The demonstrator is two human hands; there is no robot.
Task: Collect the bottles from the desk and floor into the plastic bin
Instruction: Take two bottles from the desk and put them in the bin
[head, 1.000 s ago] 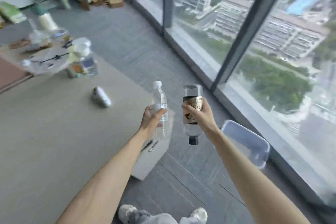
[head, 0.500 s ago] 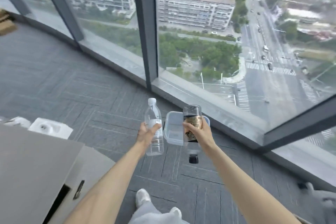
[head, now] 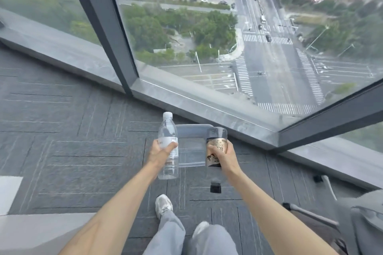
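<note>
My left hand (head: 160, 152) grips a clear water bottle (head: 167, 130) with a white cap, held upright. My right hand (head: 222, 156) grips a clear bottle with a gold and black label (head: 216, 147), held upside down so its black cap (head: 215, 187) points at the floor. Both bottles are held out in front of me, above the near side of a clear plastic bin (head: 191, 133) that sits on the grey carpet by the window sill. The two bottles partly hide the bin's left and right edges.
A floor-to-ceiling window with a dark frame post (head: 103, 27) and a grey sill (head: 207, 101) runs behind the bin. A grey office chair (head: 352, 217) stands at the lower right. The desk edge (head: 31, 232) lies at the lower left. My feet (head: 163, 205) are below.
My view has swung away from the desk toward the window and downward. Both hands still hold their bottles and have come closer to the bin, which now lies directly beneath them.
</note>
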